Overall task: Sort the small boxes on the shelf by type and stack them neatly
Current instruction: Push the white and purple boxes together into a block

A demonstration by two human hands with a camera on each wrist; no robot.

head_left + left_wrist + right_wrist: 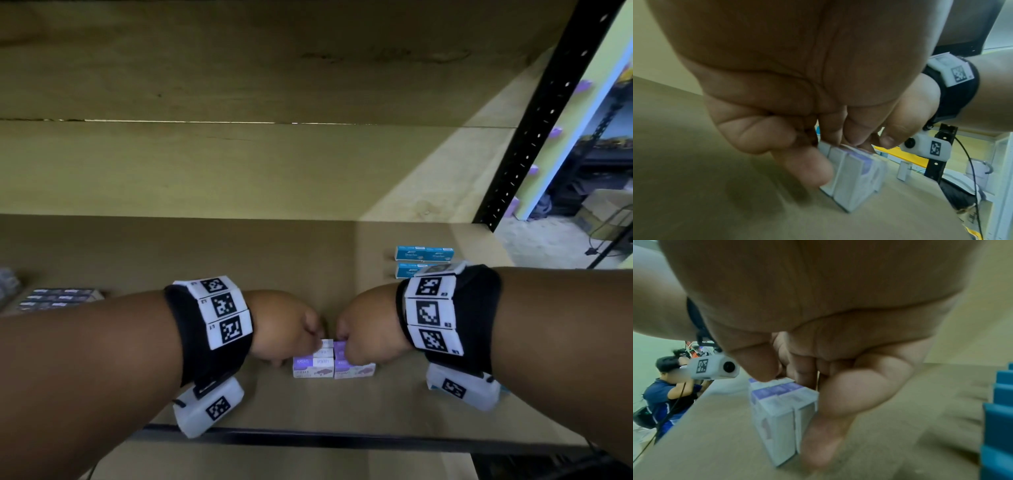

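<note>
both forearms reach in; left hand (286, 329) and right hand (368, 329) curl round the purple boxes (333, 363) stacked mid-shelf (308, 404). light, stiff card, probably crushable: squeeze the flat ends gently.

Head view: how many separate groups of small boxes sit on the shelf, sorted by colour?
purple-and-white cardboard boxes, gripped between left hand and right hand: 1 group
blue cardboard boxes, behind the right wrist: 1 group
dark printed boxes, far left: 1 group
Total: 3 groups; the single boxes are too hidden to count.
</note>
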